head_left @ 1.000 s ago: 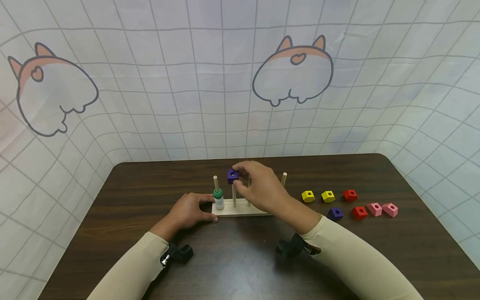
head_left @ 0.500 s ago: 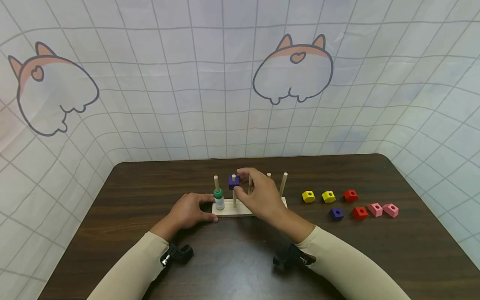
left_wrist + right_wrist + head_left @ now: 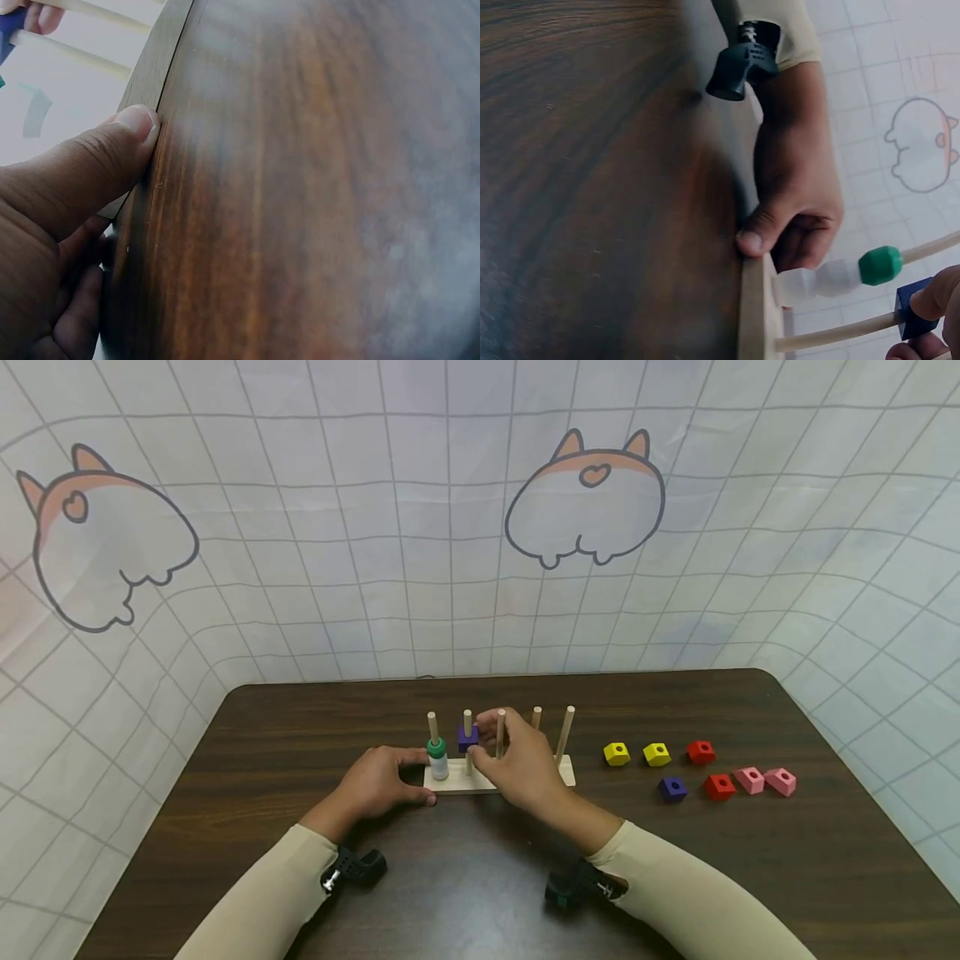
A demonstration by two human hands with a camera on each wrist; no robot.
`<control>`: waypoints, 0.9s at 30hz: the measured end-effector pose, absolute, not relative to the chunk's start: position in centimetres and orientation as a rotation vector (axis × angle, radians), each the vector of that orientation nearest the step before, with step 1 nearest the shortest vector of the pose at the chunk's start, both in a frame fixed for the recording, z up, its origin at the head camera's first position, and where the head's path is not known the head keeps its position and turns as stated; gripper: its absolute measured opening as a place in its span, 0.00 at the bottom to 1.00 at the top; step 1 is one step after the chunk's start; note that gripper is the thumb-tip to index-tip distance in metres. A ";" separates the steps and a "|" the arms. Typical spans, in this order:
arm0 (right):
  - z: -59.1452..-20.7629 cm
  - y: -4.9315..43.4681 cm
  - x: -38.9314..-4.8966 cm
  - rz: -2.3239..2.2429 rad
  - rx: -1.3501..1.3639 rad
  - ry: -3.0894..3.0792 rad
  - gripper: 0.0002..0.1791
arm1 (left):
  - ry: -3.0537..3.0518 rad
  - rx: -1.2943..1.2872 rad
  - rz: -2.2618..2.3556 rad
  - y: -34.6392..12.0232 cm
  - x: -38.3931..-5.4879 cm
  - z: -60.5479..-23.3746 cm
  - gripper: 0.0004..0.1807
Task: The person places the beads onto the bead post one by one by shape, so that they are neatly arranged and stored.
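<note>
Fingers of the right hand (image 3: 522,768) pinch a purple block (image 3: 467,740) partway down the second peg (image 3: 468,720) from the left; the left hand (image 3: 377,782) grips the wooden base (image 3: 467,784) at its left end.

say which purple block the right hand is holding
The purple block threaded partway down the second peg from the left; the other one lies loose on the table.

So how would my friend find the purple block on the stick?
On the dark table, find the pale wooden rack. The purple block is partway down its second peg from the left, pinched by the right hand. The other purple block lies off the rack.
</note>
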State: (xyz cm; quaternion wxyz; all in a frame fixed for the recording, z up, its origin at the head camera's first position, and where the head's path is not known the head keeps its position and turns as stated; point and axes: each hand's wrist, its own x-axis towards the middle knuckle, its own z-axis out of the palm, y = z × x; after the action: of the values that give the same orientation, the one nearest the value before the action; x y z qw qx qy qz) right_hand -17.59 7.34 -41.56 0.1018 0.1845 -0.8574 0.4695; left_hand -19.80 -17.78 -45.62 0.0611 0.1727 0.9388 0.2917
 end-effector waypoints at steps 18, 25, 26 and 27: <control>-43.9 7.1 -17.7 1.379 0.461 -2.628 0.18 | 2.841 0.537 0.885 -17.8 -19.8 -45.7 0.33; -44.7 7.1 -17.8 1.348 0.464 -2.644 0.18 | 2.849 0.529 0.870 -17.8 -19.8 -45.8 0.33; -44.8 7.1 -17.8 1.345 0.461 -2.651 0.18 | 2.851 0.532 0.867 -17.9 -19.8 -45.7 0.33; -45.0 7.1 -17.8 1.343 0.459 -2.657 0.18 | 2.849 0.529 0.868 -17.9 -19.8 -45.8 0.33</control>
State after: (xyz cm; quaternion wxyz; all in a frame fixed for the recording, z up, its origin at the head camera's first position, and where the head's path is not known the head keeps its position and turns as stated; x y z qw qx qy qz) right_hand -17.84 7.07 -45.01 0.0646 0.1522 -0.8802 0.4448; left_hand -19.83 -17.87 -45.75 0.0582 0.1745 0.9403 0.2864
